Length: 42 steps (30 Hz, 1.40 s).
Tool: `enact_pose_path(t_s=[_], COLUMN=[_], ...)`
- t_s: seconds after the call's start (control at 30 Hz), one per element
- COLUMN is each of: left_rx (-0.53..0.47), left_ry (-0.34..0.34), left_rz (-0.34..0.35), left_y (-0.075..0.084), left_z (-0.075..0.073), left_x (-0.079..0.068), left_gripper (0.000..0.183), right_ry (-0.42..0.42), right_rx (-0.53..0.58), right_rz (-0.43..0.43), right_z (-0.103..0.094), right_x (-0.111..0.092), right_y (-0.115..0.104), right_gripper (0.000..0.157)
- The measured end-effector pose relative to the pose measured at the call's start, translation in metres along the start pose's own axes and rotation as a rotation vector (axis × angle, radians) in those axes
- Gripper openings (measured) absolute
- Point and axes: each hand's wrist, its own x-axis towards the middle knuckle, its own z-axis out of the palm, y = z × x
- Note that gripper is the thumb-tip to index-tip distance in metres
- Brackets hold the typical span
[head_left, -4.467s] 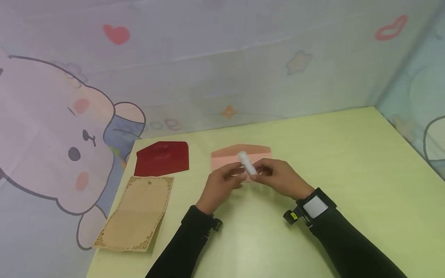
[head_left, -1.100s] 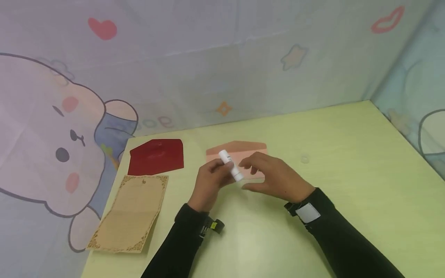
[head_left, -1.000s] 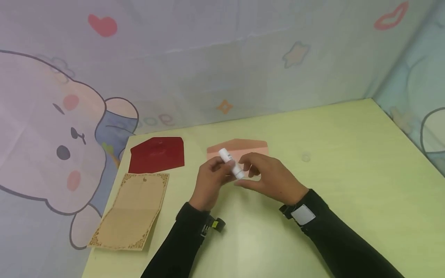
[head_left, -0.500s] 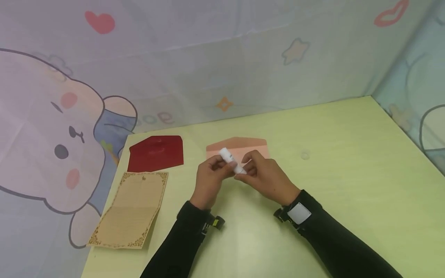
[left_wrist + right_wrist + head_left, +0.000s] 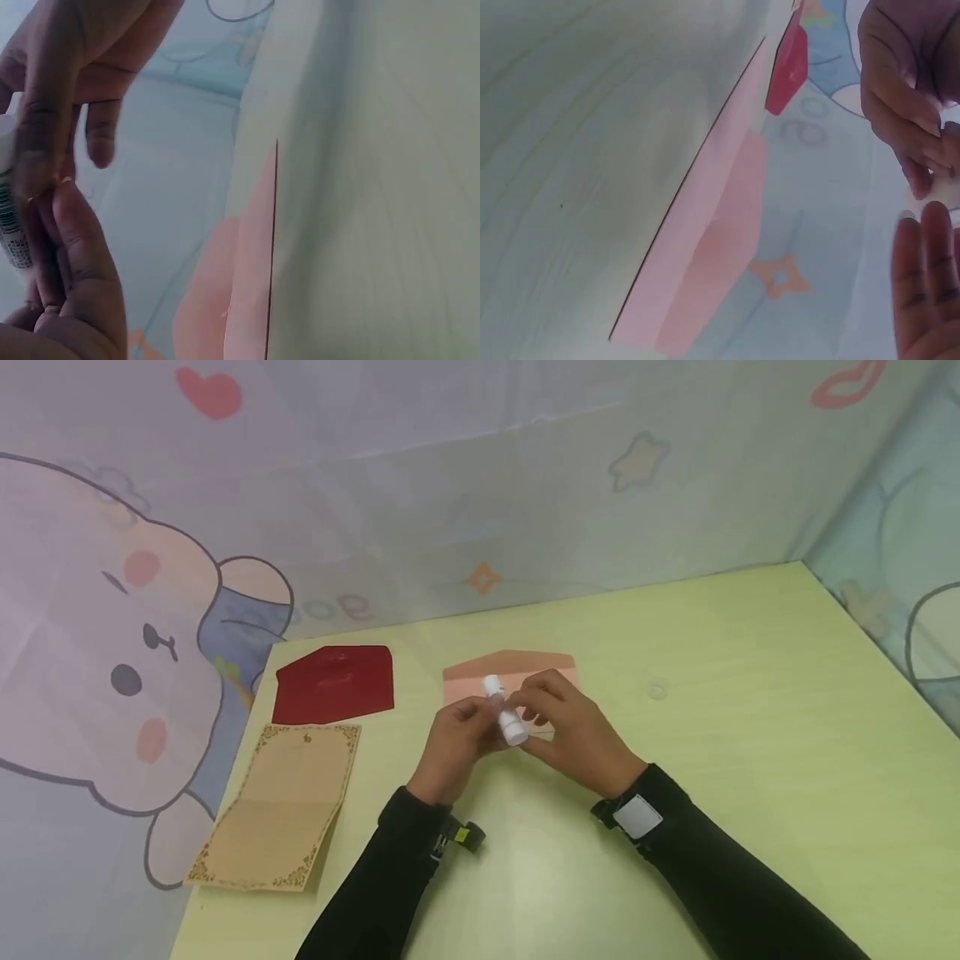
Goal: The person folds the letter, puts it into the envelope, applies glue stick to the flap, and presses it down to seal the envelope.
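Left hand (image 5: 452, 747) holds a white tube (image 5: 513, 729) in its fingers.
I can't tell if the right hand (image 5: 588, 735) grips too; a pink envelope (image 5: 517, 662) lies behind the fingers.

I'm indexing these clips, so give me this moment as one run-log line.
left hand: holds white tube | right hand: fingers at white tube | pink envelope: on table, flap open | red envelope, paper: left of pink envelope
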Motion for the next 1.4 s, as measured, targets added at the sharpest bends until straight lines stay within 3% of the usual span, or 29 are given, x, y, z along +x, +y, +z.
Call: enact_pose_path(t_s=[0.1,0.17,0.27,0.33,0.4,0.47,0.5,0.57,0.6,0.67,0.77,0.83,0.87,1.03,1.17,1.4], left_rx=[0.095,0.266,0.695,1.048,1.324,1.461,1.501,1.53,1.537,1.588,1.649,1.686,1.678,1.637,1.64,1.678], left_ry=[-0.019,-0.001,0.074,0.106,0.055,-0.052,-0.098,-0.161,-0.16,-0.153,-0.143,-0.136,-0.139,-0.126,-0.126,-0.196], left_rz=[0.011,0.08,0.213,0.294,0.299,0.27,0.255,0.21,0.226,0.309,0.426,0.499,0.494,0.523,0.548,0.419], left_y=[0.0,0.001,-0.001,-0.023,-0.042,-0.066,-0.077,-0.081,-0.086,-0.085,-0.066,-0.061,-0.059,-0.088,-0.097,-0.091], left_z=[-0.004,-0.008,-0.02,-0.038,-0.049,-0.056,-0.058,-0.05,-0.048,-0.041,-0.025,-0.018,-0.016,-0.028,-0.034,-0.03], left_x=[0.002,0.003,0.006,0.019,0.03,0.039,0.042,0.036,0.033,0.023,0.003,-0.002,-0.003,0.02,0.028,0.027], left_gripper=[0.036,0.041,0.038,0.04,0.043,0.053,0.057,0.061,0.058,0.043,0.018,0.016,0.018,0.021,0.022,0.026], right_ry=[0.095,0.124,0.136,0.127,0.093,0.041,0.009,-0.043,-0.06,-0.077,-0.079,-0.085,-0.093,-0.131,-0.152,-0.135], right_rx=[-0.012,0.008,0.024,0.022,0.007,-0.01,-0.014,-0.021,-0.024,-0.035,-0.052,-0.064,-0.066,-0.062,-0.076,-0.094], right_rz=[-0.042,0.013,0.182,0.305,0.398,0.449,0.462,0.472,0.474,0.477,0.486,0.482,0.477,0.449,0.427,0.43], right_z=[0.001,-0.003,-0.011,-0.015,-0.014,-0.012,-0.01,-0.004,-0.002,-0.001,-0.004,-0.008,-0.009,-0.009,-0.004,0.0], right_x=[0.005,0.011,0.024,0.032,0.039,0.041,0.041,0.041,0.04,0.037,0.034,0.032,0.031,0.03,0.028,0.022], right_y=[0.005,0.011,0.027,0.039,0.049,0.057,0.059,0.061,0.061,0.058,0.052,0.048,0.046,0.041,0.04,0.043], right_gripper=[0.039,0.035,0.031,0.029,0.028,0.031,0.033,0.035,0.037,0.037,0.037,0.036,0.036,0.031,0.026,0.031])
